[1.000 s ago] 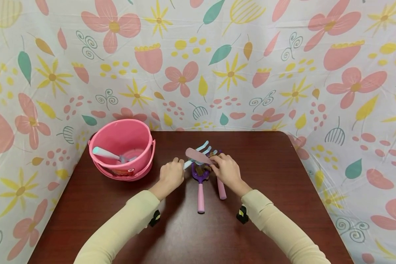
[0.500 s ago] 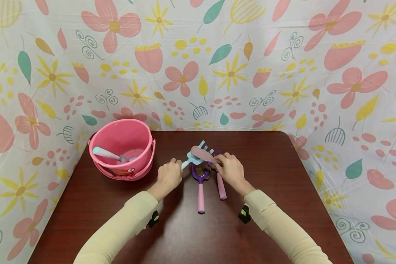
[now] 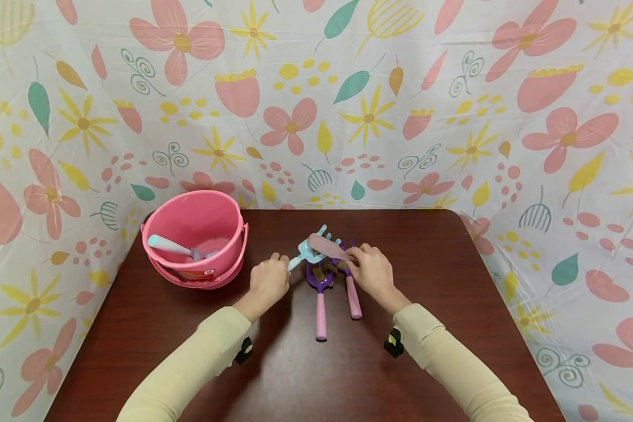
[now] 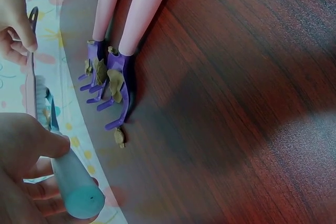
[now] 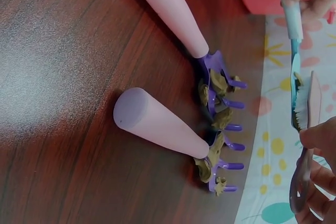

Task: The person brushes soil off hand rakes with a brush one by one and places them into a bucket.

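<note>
My left hand grips the white, teal-ended handle of a light blue garden hand fork, held up over the table. In my right hand is a pink brush, pinched by its handle. Its white bristles face the fork's head and meet it in the right wrist view. Below, two purple hand forks with pink handles lie on the table, tines pointing away. Brown clay-like lumps cling to their heads. One small lump shows just past the tines in the left wrist view.
A pink bucket stands at the table's back left, its handle hanging down in front. Inside leans a tool with a white, teal-ended handle. A flower-patterned cloth hangs behind the dark wooden table.
The light blue fork has turned so its flat head shows more. The brush has slid slightly right along it, and my hands have drawn a little apart. The purple forks stay put.
</note>
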`<state>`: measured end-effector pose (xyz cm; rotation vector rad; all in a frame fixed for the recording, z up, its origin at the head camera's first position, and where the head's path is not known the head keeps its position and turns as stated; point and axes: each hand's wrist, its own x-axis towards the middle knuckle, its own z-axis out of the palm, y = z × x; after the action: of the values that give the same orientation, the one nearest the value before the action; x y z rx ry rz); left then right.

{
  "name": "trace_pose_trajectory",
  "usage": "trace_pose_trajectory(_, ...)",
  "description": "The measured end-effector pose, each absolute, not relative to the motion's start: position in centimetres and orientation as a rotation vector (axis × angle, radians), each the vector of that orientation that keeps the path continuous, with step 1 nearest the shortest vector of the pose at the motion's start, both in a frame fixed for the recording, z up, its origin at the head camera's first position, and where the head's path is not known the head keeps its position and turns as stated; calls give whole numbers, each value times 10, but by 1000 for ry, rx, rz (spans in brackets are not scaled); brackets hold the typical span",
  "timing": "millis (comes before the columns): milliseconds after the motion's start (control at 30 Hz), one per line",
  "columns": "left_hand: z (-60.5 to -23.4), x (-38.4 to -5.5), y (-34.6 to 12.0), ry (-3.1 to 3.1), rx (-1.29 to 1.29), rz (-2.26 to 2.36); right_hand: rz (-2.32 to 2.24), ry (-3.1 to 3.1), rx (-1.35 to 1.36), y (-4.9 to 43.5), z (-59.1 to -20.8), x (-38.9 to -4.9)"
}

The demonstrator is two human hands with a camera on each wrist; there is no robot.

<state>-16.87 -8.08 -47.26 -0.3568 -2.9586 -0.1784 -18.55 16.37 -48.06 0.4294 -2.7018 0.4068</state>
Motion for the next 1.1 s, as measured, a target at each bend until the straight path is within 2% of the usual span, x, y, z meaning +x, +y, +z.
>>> trace_pose_trajectory(700,-474,-171,-88,-2968,-310,-183,404,-2655,402,183,-481,-180)
trace_pose_trajectory(1100,-478,-171,-85,-2959,-323,-200,472,-2633,420,172,-478,-178)
